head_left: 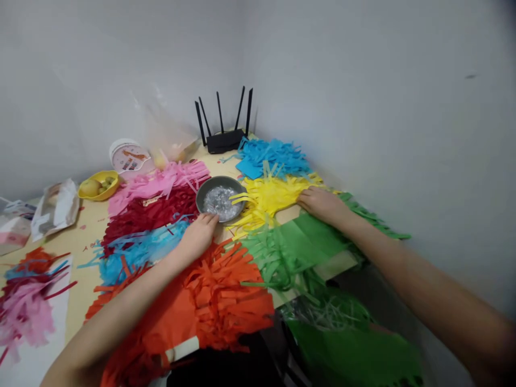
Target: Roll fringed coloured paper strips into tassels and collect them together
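Note:
My left hand [200, 232] is closed at the near rim of a grey bowl [200, 203], which contains crinkled clear, shiny material [221, 201]. To the right, my right hand [324, 204] has its fingers pressed together on the edge of yellow fringed paper [271, 196]. A few yellow strips hang over the bowl's right rim. Green fringed paper [312, 236] lies under and in front of my right wrist. Orange fringed paper [226, 290] spreads below my left hand, and light blue fringes [149, 250] lie to its left.
Dark red [155, 215] and pink fringes [163, 181] lie left of the bowl. Behind stand a black router [224, 142], blue fringes [274, 156], a yellow fruit dish [99, 196] and a lidded tub [131, 158]. A green bag [355, 349] hangs below the table edge.

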Action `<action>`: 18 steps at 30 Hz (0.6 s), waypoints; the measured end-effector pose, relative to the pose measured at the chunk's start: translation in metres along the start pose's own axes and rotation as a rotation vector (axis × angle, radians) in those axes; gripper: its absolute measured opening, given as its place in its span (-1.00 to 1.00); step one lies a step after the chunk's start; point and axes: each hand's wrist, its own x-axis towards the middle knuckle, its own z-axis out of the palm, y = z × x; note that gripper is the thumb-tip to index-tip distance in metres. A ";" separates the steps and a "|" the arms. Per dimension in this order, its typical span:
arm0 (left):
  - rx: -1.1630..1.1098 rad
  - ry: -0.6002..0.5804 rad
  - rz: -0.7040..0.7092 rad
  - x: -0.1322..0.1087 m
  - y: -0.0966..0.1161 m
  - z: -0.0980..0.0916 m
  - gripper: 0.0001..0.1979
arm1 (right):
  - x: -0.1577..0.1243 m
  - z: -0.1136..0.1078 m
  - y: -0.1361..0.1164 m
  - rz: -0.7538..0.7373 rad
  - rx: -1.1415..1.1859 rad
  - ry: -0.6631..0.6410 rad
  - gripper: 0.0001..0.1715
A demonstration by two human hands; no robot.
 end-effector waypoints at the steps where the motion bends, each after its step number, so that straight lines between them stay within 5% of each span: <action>1: -0.003 -0.004 -0.005 -0.003 0.002 0.002 -0.51 | 0.000 0.001 0.004 0.000 0.031 0.006 -0.76; 7: -0.027 0.001 -0.015 -0.011 0.004 0.008 -0.53 | 0.007 -0.002 0.030 0.046 0.226 0.082 -0.66; 11: -0.031 0.022 -0.024 0.002 0.002 -0.008 -0.66 | 0.012 -0.017 0.029 0.133 0.223 0.186 -0.70; 14: -0.040 0.133 -0.044 0.040 0.013 -0.033 -0.76 | 0.019 -0.032 0.014 0.224 0.124 0.277 -0.78; 18: -0.147 0.277 0.044 0.117 0.062 -0.050 -0.77 | 0.034 -0.047 -0.013 0.284 -0.020 0.311 -0.74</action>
